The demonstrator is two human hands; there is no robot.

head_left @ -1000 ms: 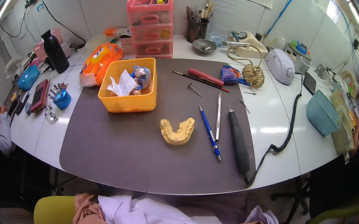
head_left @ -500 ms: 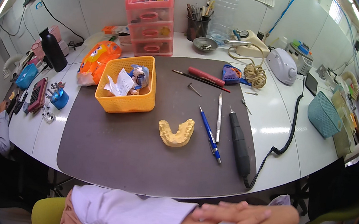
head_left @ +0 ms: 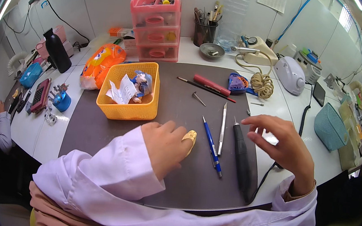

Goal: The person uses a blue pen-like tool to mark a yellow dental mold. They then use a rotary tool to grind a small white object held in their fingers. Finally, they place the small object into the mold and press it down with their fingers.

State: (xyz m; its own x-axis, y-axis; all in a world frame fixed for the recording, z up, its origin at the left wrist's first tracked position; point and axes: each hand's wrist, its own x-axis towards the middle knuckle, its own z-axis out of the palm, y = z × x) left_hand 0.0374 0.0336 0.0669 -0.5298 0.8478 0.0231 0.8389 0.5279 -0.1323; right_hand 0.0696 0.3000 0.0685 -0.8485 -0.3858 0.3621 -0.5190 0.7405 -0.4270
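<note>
My left hand (head_left: 164, 146) is curled over a yellowish plaster dental cast (head_left: 192, 138). Most of the cast is hidden beneath the palm, and only its right end shows. To the right, my right hand (head_left: 283, 141) hovers with its fingers bent and apart, holding nothing. Its fingertips are close to the thin tip of a black rotary handpiece (head_left: 241, 159), which lies on the dark mat (head_left: 108, 149). Between the two hands lie a blue mechanical pencil (head_left: 211, 144) and a slim silver craft knife (head_left: 222, 127).
A yellow basket (head_left: 129, 112) with paper and wrapped bits stands left of centre. Behind the mat are pink drawers (head_left: 157, 38), a tool cup (head_left: 204, 33) and a grey dish (head_left: 211, 50). A teal basket (head_left: 331, 122) sits right. Another person's arm (head_left: 2, 129) shows far left.
My hands have parted from being folded near my lap. The left has reached forward onto the dental cast; the right has risen toward the handpiece.
</note>
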